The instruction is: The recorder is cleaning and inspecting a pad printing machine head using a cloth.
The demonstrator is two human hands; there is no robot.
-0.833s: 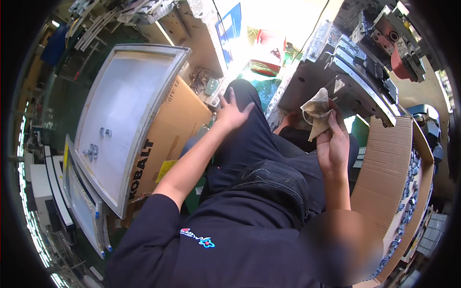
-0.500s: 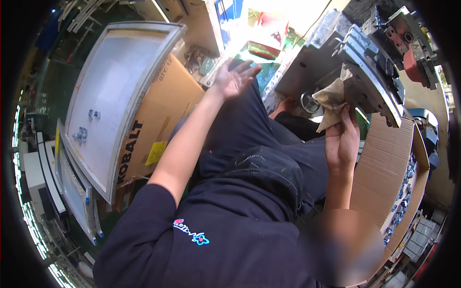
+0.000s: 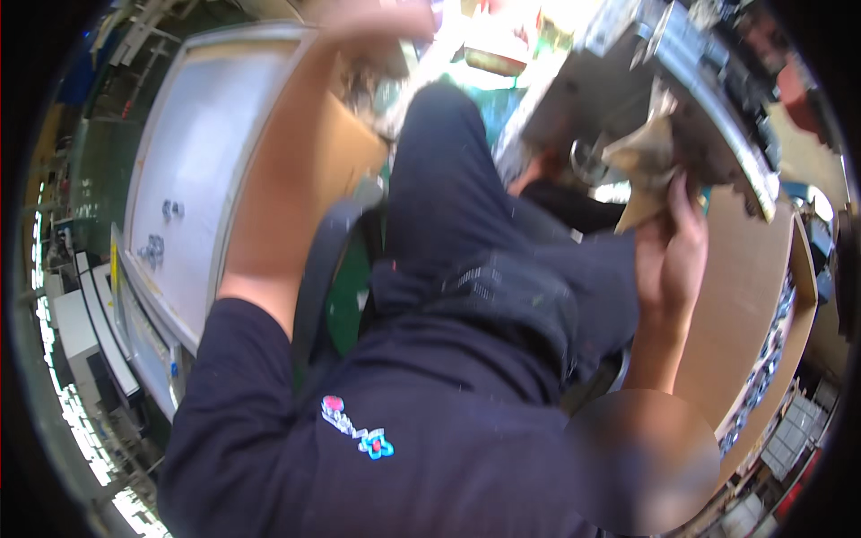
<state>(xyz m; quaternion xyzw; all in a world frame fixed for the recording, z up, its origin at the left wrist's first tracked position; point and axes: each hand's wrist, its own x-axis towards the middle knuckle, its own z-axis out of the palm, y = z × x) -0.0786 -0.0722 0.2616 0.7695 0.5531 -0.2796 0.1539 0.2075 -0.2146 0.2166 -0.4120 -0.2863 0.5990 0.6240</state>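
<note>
My left hand is raised at the top edge, smeared by motion, with its fingers unclear. My right hand grips a crumpled beige cloth just below the dark metal machine part on the right. Beside the cloth is a round metal piece. My bent knee in dark trousers lies between my hands.
A white framed panel with small metal pieces stands at left, before a cardboard box. Another open cardboard box with metal parts is at right. A red tray is at the bright far end.
My left hand has swept upward from over my knee to the top edge. My right hand, still holding the cloth, has shifted rightward.
</note>
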